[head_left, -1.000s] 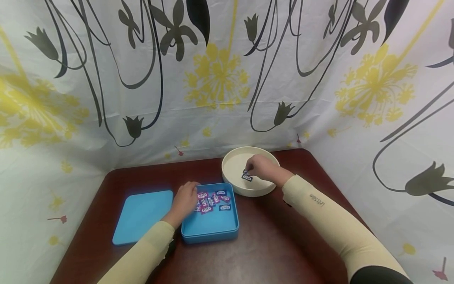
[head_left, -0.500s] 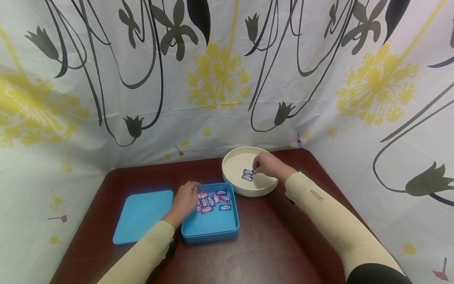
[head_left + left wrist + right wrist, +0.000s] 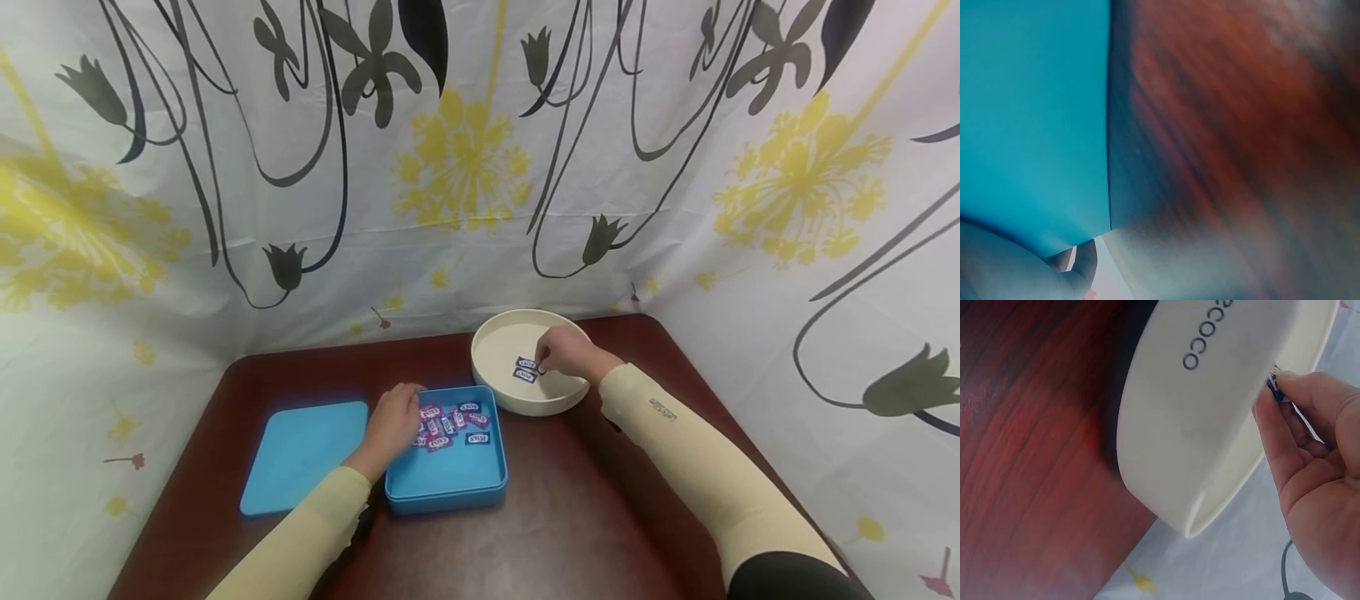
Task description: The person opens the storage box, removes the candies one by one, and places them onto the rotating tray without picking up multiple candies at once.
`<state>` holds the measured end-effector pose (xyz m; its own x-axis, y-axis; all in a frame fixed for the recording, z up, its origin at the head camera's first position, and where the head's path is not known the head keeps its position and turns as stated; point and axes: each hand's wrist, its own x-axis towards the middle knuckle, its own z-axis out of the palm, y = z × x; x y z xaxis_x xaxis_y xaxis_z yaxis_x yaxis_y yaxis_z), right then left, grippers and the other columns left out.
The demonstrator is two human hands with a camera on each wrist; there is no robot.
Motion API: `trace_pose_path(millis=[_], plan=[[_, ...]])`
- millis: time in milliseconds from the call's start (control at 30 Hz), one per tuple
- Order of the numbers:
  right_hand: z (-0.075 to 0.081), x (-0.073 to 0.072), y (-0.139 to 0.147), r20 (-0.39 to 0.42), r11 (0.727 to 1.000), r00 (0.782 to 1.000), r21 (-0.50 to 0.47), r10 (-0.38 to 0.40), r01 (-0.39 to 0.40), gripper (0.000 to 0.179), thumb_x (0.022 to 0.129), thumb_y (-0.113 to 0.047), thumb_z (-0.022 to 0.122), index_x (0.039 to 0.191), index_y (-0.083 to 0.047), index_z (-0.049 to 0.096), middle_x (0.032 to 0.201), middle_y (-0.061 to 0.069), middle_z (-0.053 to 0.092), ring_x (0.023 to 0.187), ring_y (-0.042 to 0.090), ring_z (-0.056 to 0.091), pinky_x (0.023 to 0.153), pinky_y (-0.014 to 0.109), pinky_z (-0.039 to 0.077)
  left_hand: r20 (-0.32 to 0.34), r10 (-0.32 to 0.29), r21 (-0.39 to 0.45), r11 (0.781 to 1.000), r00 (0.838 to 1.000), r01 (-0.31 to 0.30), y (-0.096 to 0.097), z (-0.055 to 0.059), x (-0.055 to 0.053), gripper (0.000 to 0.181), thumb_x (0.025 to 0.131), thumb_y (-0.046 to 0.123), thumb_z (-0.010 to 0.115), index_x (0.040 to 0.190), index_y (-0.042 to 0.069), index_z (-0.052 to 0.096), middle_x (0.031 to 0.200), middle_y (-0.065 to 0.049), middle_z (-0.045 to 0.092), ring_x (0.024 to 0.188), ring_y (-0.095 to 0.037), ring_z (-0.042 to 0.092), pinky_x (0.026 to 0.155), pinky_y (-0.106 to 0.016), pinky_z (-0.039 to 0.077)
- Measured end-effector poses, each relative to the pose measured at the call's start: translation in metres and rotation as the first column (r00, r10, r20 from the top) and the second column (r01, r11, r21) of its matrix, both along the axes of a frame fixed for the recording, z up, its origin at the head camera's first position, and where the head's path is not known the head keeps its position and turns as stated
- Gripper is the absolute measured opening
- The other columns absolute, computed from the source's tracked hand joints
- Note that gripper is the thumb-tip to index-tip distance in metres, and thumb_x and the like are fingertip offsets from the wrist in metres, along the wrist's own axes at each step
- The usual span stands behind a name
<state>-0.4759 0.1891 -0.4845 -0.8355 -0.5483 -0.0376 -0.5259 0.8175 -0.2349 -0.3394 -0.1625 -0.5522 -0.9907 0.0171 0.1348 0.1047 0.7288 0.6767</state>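
Observation:
My right hand (image 3: 564, 352) is over the round cream tray (image 3: 498, 337), pinching a small dark blue wrapped candy (image 3: 1277, 389) between thumb and fingertip. Two blue wrapped candies (image 3: 525, 375) lie one behind the other on the tray's floor, just left of those fingers. My left hand (image 3: 392, 423) grips the left wall of the square blue box (image 3: 446, 483), its fingertips by the far left corner. Inside the box, several pink and blue wrapped candies (image 3: 447, 425) lie loosely toward the back. The left hand partly covers the pile's left side.
A flat light blue lid (image 3: 303, 458) lies on the dark red-brown table (image 3: 570, 517), left of the box. The cream tray stands behind and right of the box, close to its corner. A patterned curtain (image 3: 300, 208) hangs behind the table and along both sides.
The right hand has shifted a little right inside the tray, uncovering the second blue candy there, and now pinches another one beside it. The left hand stays on the box.

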Motion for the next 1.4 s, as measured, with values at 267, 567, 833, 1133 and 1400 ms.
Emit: trace_pose_path(millis=[267,567,833,1133,1400], plan=[[-0.010,-0.001,-0.003,0.079,1.000,0.997,-0.027,0.003,-0.001,0.007,0.092,0.001,0.084,0.093,-0.006,0.085,0.091,-0.001,0.079,0.084,0.015,0.067,0.084,0.037,0.059,0.017,0.003,0.010,1.000,1.000,-0.003,0.001,-0.003,-0.001,0.037,0.117,0.026,0.053,0.149,0.010,0.066,0.147,-0.012,0.065,0.135,-0.034,0.059,0.113,-0.059,0.054],[-0.017,-0.003,0.000,0.122,0.999,0.992,-0.022,-0.040,0.043,0.013,0.094,0.000,0.081,0.105,-0.004,0.085,0.101,0.004,0.080,0.093,0.019,0.069,0.092,0.041,0.060,0.005,-0.003,0.011,1.000,1.000,0.003,0.002,-0.002,-0.001,0.036,0.117,0.025,0.053,0.148,0.010,0.067,0.146,-0.011,0.066,0.134,-0.033,0.060,0.113,-0.058,0.054],[-0.023,-0.006,0.002,0.139,0.994,0.985,-0.028,-0.100,0.105,0.018,0.093,-0.005,0.083,0.110,-0.003,0.081,0.103,0.006,0.076,0.097,0.023,0.067,0.094,0.044,0.058,0.004,-0.003,0.002,1.000,1.000,0.003,0.001,0.000,-0.002,0.036,0.117,0.024,0.053,0.147,0.009,0.067,0.146,-0.013,0.066,0.135,-0.035,0.059,0.113,-0.059,0.054],[-0.023,-0.006,0.001,0.146,0.989,0.982,-0.062,-0.121,0.132,0.021,0.095,-0.007,0.080,0.115,-0.001,0.080,0.110,0.009,0.078,0.101,0.025,0.069,0.098,0.045,0.059,-0.008,0.000,0.002,1.000,1.000,0.000,0.001,-0.001,-0.002,0.036,0.117,0.024,0.053,0.147,0.009,0.068,0.146,-0.013,0.067,0.136,-0.035,0.059,0.114,-0.059,0.053],[-0.021,-0.006,0.002,0.145,0.985,0.981,-0.094,-0.128,0.143,0.022,0.096,-0.009,0.081,0.116,0.000,0.078,0.112,0.012,0.077,0.100,0.025,0.068,0.097,0.046,0.058,-0.011,0.005,-0.019,1.000,1.000,-0.005,0.001,-0.002,-0.003,0.036,0.117,0.024,0.053,0.146,0.009,0.068,0.144,-0.012,0.067,0.133,-0.034,0.060,0.113,-0.058,0.054]])
